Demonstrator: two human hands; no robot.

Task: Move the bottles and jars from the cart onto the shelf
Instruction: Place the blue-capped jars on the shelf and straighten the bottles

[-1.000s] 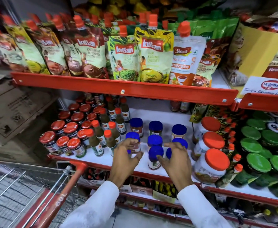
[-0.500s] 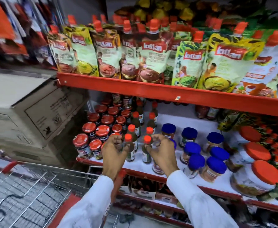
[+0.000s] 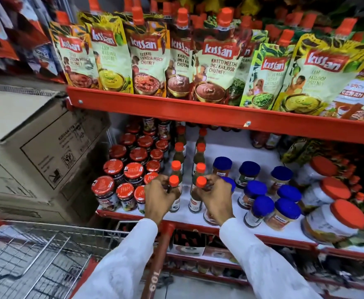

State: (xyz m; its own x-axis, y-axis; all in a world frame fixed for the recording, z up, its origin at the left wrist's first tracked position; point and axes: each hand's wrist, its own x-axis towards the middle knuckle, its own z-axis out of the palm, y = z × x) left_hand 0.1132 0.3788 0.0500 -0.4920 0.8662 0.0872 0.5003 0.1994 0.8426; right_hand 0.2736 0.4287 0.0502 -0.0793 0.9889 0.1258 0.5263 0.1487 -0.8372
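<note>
Two rows of slim sauce bottles with orange caps stand on the white shelf (image 3: 226,154). My left hand (image 3: 158,196) is closed around the front bottle of the left row (image 3: 174,190). My right hand (image 3: 216,199) grips the front bottle of the right row (image 3: 198,194). Both bottles stand upright at the shelf's front. Red-lidded jars (image 3: 125,169) fill the shelf to the left of my hands, and blue-lidded jars (image 3: 260,190) stand to the right. The wire cart (image 3: 36,255) with its red rim sits at lower left; I see nothing in the part that shows.
A stacked cardboard box (image 3: 32,152) stands left of the shelf. Chutney pouches (image 3: 215,67) hang over the red upper shelf edge (image 3: 198,113). Large jars with orange lids (image 3: 336,216) crowd the far right. More goods sit on the lower shelf (image 3: 198,247).
My hands left the blue-lidded jars and moved left to the orange-capped bottles, each now closed on a front bottle. The view swung left as well.
</note>
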